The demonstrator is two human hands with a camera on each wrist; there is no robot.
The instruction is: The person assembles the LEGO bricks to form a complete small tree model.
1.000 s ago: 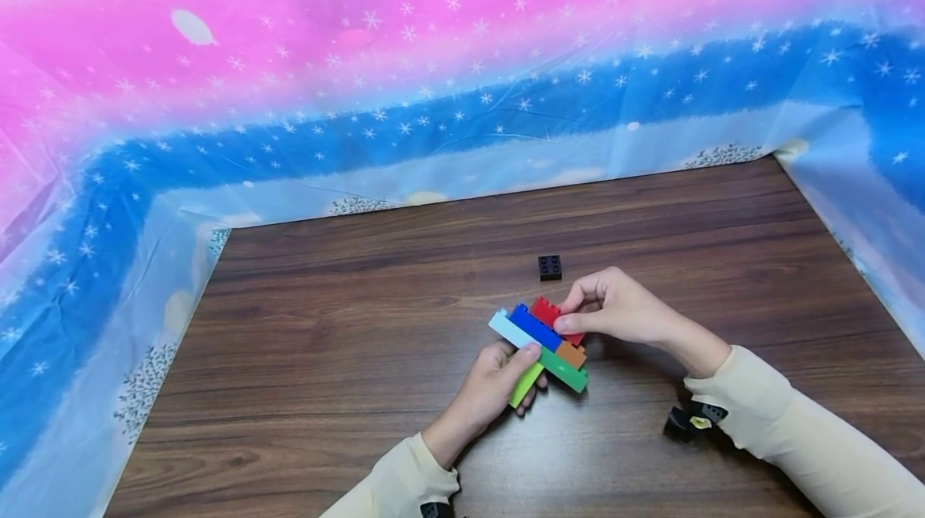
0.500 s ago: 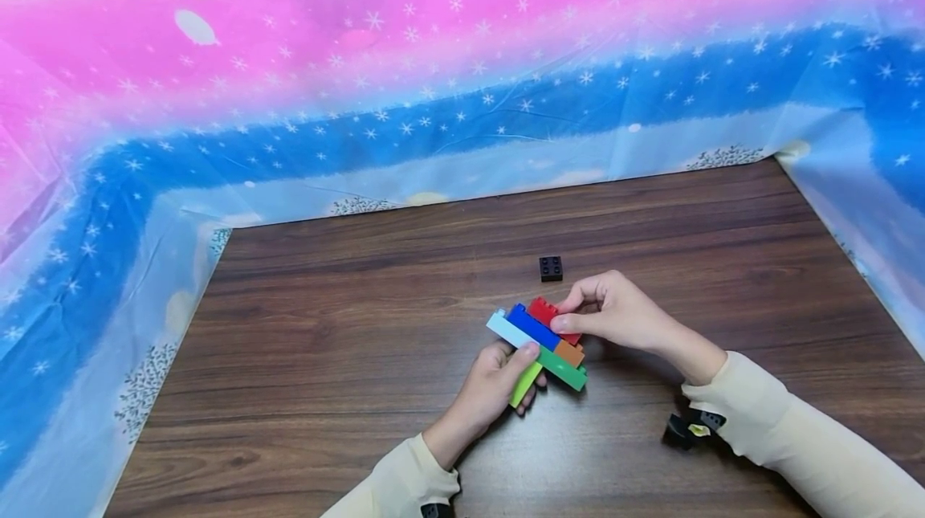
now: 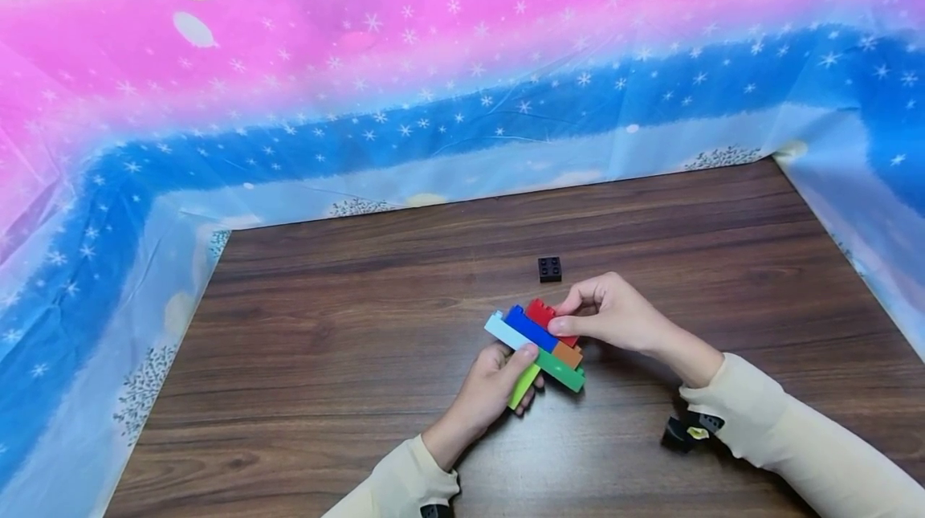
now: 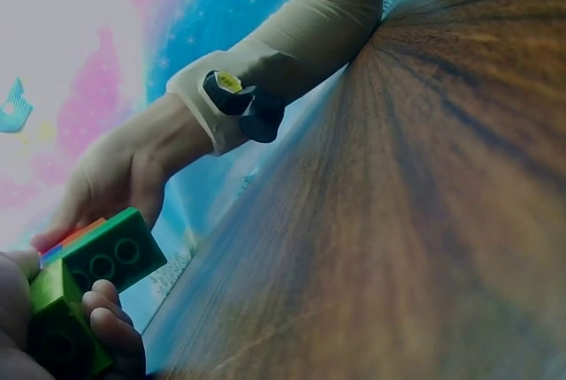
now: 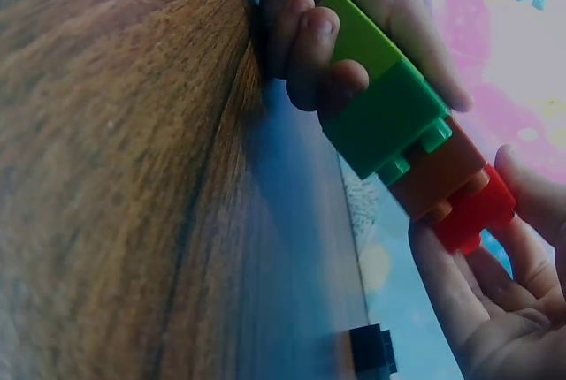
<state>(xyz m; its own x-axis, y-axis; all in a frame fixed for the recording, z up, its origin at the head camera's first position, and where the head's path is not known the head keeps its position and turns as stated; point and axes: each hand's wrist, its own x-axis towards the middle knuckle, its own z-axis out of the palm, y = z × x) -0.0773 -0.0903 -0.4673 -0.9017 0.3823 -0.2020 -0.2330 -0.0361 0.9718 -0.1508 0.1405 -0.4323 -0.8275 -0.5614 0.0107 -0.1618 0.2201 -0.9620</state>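
Observation:
Joined toy building bricks form a stepped stack held tilted over the table. My left hand [image 3: 499, 377] grips its lime green brick [image 3: 523, 389], thumb lying across the light blue brick [image 3: 508, 332] and green brick [image 3: 562, 371]. Above these come a blue brick [image 3: 531, 329] and an orange brick [image 3: 568, 353], then a red brick [image 3: 540, 312]. With thumb and fingers my right hand [image 3: 614, 313] pinches the red one, covering part of it. In the right wrist view, the red brick [image 5: 478, 210] lines up against the orange brick's studs.
A black four-stud brick [image 3: 549, 268] sits on the wooden table [image 3: 347, 341] just beyond the hands. Pink and blue snowflake-print cloth [image 3: 448, 116] hangs along the back and both sides. A black wrist device [image 3: 679, 434] hangs below the right sleeve.
Both hands keep the same hold. The stack and the right hand have shifted very slightly left; the black brick stays put.

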